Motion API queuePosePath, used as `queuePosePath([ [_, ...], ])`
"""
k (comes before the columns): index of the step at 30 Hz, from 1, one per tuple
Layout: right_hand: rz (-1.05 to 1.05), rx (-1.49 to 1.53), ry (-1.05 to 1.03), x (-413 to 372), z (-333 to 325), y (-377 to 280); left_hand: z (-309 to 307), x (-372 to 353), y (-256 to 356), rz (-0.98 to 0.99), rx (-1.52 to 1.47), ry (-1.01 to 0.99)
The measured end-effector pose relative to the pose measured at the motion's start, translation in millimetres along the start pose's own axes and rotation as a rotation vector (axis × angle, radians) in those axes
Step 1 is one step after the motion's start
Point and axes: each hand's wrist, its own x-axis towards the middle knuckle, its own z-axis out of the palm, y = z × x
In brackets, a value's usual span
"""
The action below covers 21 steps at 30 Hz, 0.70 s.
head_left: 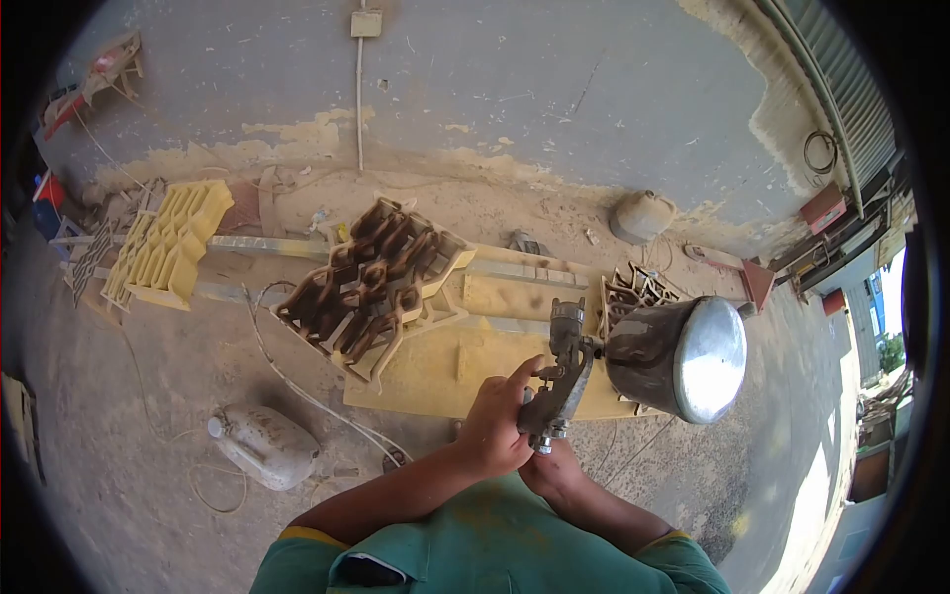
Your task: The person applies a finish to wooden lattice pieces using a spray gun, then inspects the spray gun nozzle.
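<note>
A dark metal spray gun point(564, 381) is held up in front of my chest, with a silver paint cup point(658, 358) joined to its right side. My left hand point(498, 424) closes on the gun from the left, its thumb lying up along the body. At the gun's lower end is my right hand point(554, 469), closed about the handle; most of its fingers are hidden behind the gun and the left hand. Beyond the gun, a stack of brown-coated lattice pieces point(381, 272) lies on a yellow-stained board point(416, 381).
Yellow lattice pieces point(178, 243) rest on metal rails point(262, 245) at the left. More dark lattice parts point(643, 289) lie behind the cup. A dirty jug point(265, 445) and a hose point(297, 371) are on the floor. Another container point(643, 217) stands by the wall point(495, 79).
</note>
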Motion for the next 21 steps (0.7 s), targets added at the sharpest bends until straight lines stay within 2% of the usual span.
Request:
queuePosePath([
  [2,-0.034,0.12,-0.059,-0.4,3.9,-9.4,4.1,3.9,1.9,0.023,-0.026,0.007],
  [5,0.122,0.164,-0.086,7.8,-16.4,-14.4,8.9,4.7,1.2,0.085,0.017,0.02],
  [6,0.125,0.153,-0.157,12.1,-22.3,-12.7,9.9,3.8,0.9,0.11,0.044,0.023],
  [9,0.186,0.235,-0.223,20.0,-31.0,-5.6,14.0,0.1,-0.9,0.07,0.07,-0.006],
  [12,0.212,0.163,-0.192,21.4,-38.3,3.8,15.6,-1.7,-0.9,0.009,0.075,-0.035],
  [15,0.188,0.22,-0.199,20.8,-54.3,20.8,18.1,-0.2,-1.2,0.018,0.041,0.034],
  [18,0.156,0.251,-0.256,21.1,-55.9,24.0,17.7,0.6,3.3,-0.064,0.004,0.026],
  [21,0.17,0.245,-0.221,19.6,-53.7,25.5,19.4,-2.3,-2.9,-0.058,0.008,0.016],
])
